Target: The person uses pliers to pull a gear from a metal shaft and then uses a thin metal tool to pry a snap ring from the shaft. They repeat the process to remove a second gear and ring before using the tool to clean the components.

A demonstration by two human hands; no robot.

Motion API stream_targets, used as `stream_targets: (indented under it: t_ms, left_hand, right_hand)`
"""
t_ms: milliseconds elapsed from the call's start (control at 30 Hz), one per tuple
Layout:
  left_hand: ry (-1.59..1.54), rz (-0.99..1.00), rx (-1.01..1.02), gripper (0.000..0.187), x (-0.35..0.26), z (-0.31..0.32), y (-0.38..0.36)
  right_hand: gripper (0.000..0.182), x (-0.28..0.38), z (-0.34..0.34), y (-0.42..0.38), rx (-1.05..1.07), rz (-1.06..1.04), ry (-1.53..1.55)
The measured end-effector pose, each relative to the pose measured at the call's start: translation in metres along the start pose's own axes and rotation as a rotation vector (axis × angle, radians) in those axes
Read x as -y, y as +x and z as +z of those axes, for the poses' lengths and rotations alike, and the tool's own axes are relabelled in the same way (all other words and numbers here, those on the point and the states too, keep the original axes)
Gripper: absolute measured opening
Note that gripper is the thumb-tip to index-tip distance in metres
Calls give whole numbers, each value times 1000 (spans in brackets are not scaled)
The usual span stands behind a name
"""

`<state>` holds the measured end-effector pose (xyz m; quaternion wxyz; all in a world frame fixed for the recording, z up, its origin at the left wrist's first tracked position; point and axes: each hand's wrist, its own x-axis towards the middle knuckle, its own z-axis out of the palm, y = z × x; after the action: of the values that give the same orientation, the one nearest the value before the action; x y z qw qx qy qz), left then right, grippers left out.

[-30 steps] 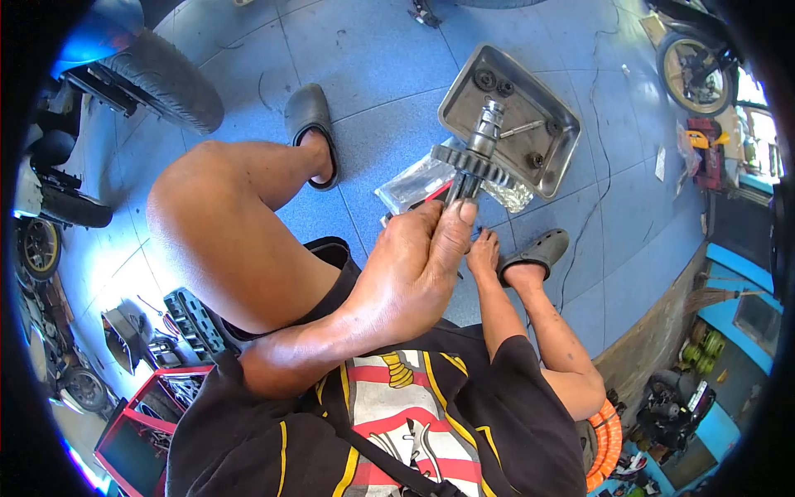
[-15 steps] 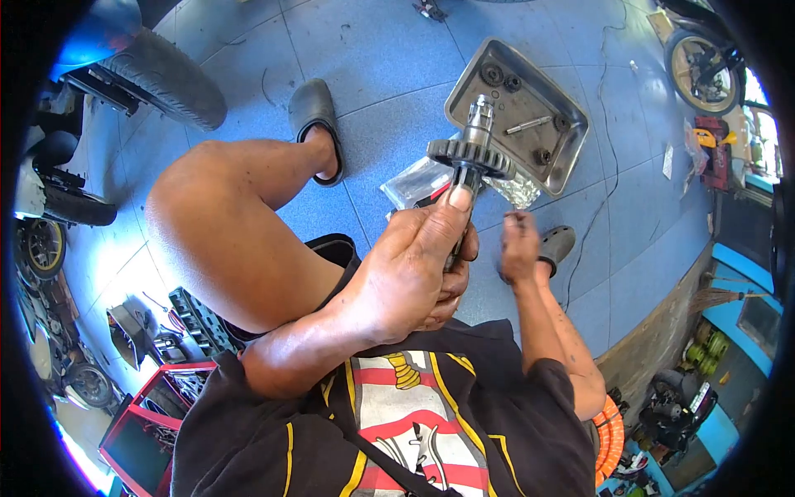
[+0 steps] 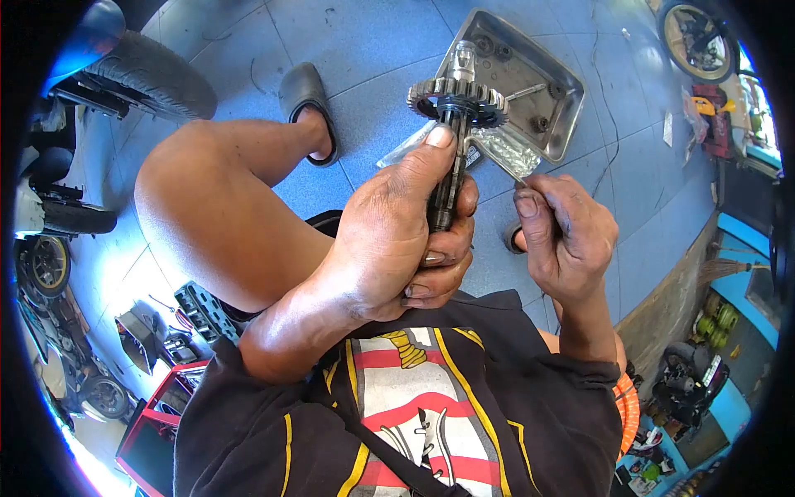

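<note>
Wrapped round a splined metal shaft (image 3: 448, 186) is my left hand (image 3: 397, 224), its thumb lying along the shaft. A large toothed gear (image 3: 457, 101) sits on the shaft just above that thumb. My right hand (image 3: 571, 236) pinches a thin metal pick (image 3: 501, 162) between thumb and fingertips. The pick's far end reaches the shaft just below the gear. Behind them, a metal tray (image 3: 566, 141) on the floor holds several small gears and a short shaft (image 3: 527, 91). A clear plastic bag (image 3: 513, 153) lies beside the tray.
A motorcycle tyre (image 3: 157, 79) stands at the upper left, and another wheel (image 3: 696, 41) at the upper right. A red tool cabinet (image 3: 157, 414) is at the lower left. A broom (image 3: 725, 268) and green bottles (image 3: 714, 327) are at the right.
My right hand has risen from near the floor towards the shaft, and the thin pick now shows in it. My left hand has shifted slightly left and up with the shaft and gear.
</note>
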<state>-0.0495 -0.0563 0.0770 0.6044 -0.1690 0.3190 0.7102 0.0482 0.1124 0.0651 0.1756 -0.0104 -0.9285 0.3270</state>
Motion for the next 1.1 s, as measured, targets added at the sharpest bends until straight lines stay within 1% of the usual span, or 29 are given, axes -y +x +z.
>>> stream_targets:
  t_ms: [67,100,167,200,267,300,367,400,467,600,667,800,867,1100]
  left_hand:
    - [0,7,-8,50,1,0,0]
    - [4,16,-16,50,1,0,0]
    - [-10,18,-10,50,0,-1,0]
    - [-20,19,-5,50,0,-2,0]
    - [-20,25,-6,50,0,-3,0]
    - [-17,28,-6,50,0,-3,1]
    - [-11,18,-16,50,0,-2,0]
    - [-2,7,-25,50,0,-2,0]
    - [3,11,-18,50,0,-2,0]
    - [10,3,-31,50,-1,-1,-2]
    - [10,6,-29,51,0,-1,-1]
    - [15,8,-28,52,-1,-1,0]
    - [11,11,-20,52,1,-3,0]
    - [20,19,-19,51,2,-2,0]
  right_hand:
    - [16,1,-3,6,2,-77,-137]
    - [16,-3,-1,8,4,-79,-139]
    - [23,-14,5,7,-158,-202,-137]
    - [23,-17,8,6,-155,-205,-135]
    - [34,-21,11,6,-208,-244,-134]
    - [34,-17,9,8,-206,-245,-133]
    - [41,-6,1,14,-104,-221,-292]
    - [41,-7,0,14,-104,-221,-293]
    - [44,-10,-2,15,-66,-287,-375]
    - [44,-7,-7,18,-52,-300,-432]
    - [37,-4,-8,19,-34,-288,-430]
    - [41,-11,1,16,-101,-345,-426]
    - [40,-10,3,13,-70,-273,-344]
    - [37,-13,2,13,-77,-290,-275]
